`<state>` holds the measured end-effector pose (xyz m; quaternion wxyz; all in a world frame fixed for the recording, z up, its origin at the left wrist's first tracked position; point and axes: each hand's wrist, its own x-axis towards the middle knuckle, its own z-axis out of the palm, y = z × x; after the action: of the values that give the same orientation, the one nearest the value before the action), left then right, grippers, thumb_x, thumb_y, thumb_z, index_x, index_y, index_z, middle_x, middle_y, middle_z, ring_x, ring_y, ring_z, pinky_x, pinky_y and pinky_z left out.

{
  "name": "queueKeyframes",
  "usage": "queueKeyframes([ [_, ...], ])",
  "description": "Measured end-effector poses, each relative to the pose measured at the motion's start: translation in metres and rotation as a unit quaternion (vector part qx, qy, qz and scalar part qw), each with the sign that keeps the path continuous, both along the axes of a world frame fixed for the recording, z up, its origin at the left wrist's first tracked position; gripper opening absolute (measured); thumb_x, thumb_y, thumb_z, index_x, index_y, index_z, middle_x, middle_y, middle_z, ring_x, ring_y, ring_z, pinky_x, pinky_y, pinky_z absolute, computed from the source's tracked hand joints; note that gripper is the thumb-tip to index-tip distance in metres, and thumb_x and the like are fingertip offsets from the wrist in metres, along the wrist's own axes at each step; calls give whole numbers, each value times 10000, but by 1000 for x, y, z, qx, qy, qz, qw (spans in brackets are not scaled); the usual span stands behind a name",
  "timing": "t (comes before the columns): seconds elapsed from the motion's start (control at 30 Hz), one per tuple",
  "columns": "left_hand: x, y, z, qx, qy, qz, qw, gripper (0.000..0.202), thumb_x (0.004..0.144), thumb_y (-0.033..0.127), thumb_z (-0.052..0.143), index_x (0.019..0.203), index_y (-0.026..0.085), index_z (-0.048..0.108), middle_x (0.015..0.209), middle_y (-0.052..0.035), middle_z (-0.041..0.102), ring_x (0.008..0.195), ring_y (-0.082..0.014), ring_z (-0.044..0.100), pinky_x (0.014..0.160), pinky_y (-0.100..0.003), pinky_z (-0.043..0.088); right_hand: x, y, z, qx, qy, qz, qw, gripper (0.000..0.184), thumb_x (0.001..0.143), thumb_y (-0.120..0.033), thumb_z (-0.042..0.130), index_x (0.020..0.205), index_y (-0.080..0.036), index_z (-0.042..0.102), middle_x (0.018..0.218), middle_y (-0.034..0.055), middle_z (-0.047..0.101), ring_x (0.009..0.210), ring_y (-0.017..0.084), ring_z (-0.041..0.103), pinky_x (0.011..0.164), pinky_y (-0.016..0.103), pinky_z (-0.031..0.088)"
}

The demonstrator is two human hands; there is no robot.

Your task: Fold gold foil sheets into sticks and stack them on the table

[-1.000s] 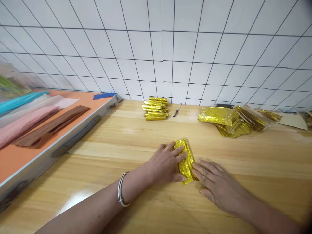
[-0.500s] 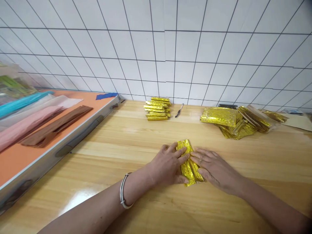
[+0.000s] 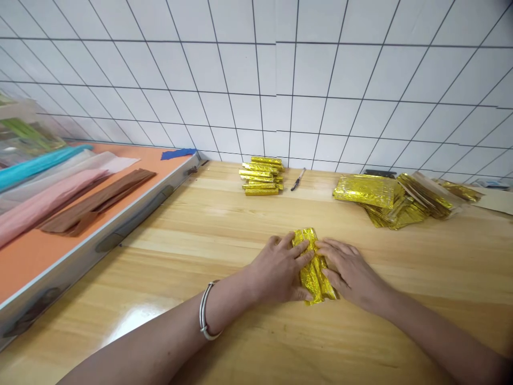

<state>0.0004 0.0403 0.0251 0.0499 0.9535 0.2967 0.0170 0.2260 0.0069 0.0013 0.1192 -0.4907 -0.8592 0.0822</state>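
Note:
A shiny gold foil piece (image 3: 315, 280), creased lengthwise, lies on the wooden table in front of me. My left hand (image 3: 282, 267) rests on its left side, fingers spread across the foil and thumb near the bottom edge. Along the right side, my right hand (image 3: 348, 272) touches the foil with stretched fingers. Both hands are open and partly cover the piece. Further back stands a small stack of narrow gold foil bundles (image 3: 261, 176). To the right is a loose pile of wider, flat gold foil packets (image 3: 364, 191).
A pen (image 3: 297, 179) lies beside the narrow stack. At left, a raised orange board (image 3: 132, 211) with a grey edge carries brown paper (image 3: 98, 206), pink paper (image 3: 56, 200), turquoise paper (image 3: 48, 163) and a blue scrap (image 3: 177, 154). A white tiled wall (image 3: 240, 64) closes the back.
My right thumb and fingers have shifted slightly on the foil's right side. My left hand stays spread on it. The whole view has shifted a little.

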Motion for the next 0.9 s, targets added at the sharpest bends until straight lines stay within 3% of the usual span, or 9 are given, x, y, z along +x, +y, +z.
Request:
queueKeyframes([
  [0.17, 0, 1, 0, -1, 0, -2, 1000, 805, 750, 747, 388, 1381, 252, 318, 1425, -80, 368, 1286, -364, 270, 985, -483, 300, -2, 18, -1, -1, -6, 4, 1000, 559, 859, -251, 421, 1402, -191, 301, 1407, 105, 409, 1308, 224, 311, 1046, 462, 280],
  [0.37, 0, 2, 2, -1, 7, -3, 1000, 772, 756, 737, 392, 1362, 261, 341, 1430, -75, 353, 1293, -370, 257, 986, -488, 298, 1, 41, 1, -17, -19, 19, 999, 579, 891, -410, 396, 1425, -228, 265, 1428, 93, 390, 1323, 258, 288, 1033, 490, 267],
  [0.63, -1, 2, -1, -3, 9, 1, 1000, 811, 747, 746, 393, 1382, 247, 306, 1429, -81, 356, 1300, -374, 238, 986, -511, 290, 12, 36, 4, -73, -38, 56, 995, 861, 776, -588, 529, 1460, -221, 156, 1507, 88, 228, 1379, 283, 150, 1077, 499, 205],
  [0.9, 0, 3, -3, -10, 10, -1, 1000, 808, 736, 741, 426, 1375, 258, 313, 1415, -95, 374, 1297, -371, 241, 986, -512, 279, 25, 23, 11, -110, -50, 90, 989, 1052, 667, -629, 618, 1470, -228, 70, 1538, 85, 66, 1391, 308, 69, 1099, 503, 163],
])
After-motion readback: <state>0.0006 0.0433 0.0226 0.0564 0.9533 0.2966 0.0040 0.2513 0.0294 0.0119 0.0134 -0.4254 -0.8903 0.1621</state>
